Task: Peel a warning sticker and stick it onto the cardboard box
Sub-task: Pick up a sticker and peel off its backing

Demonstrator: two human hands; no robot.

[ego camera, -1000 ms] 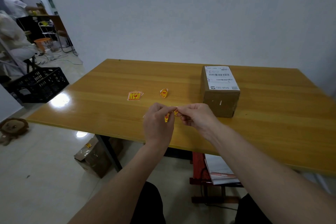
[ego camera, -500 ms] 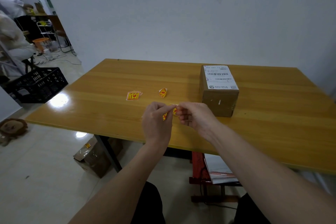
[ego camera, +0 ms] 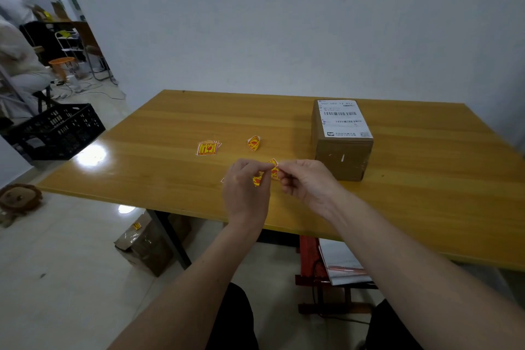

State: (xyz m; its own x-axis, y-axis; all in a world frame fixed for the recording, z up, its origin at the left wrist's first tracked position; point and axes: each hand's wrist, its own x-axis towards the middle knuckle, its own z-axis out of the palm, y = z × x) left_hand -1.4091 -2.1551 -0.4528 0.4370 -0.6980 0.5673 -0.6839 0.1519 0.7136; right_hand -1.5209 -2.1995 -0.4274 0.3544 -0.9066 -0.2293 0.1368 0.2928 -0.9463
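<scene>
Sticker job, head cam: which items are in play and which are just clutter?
In play:
yellow-red warning sticker pinched between left hand and right hand
brown cardboard box
flat stack of spare stickers

Clutter:
curled sticker scrap
black plastic crate
lion plush toy

**Sticker in the air, box waiting at the right**

A yellow-and-red warning sticker is held bent above the tabletop's near edge. The brown cardboard box sits upright toward the right, nearer the far edge, a white barcode label covering its top.
</scene>
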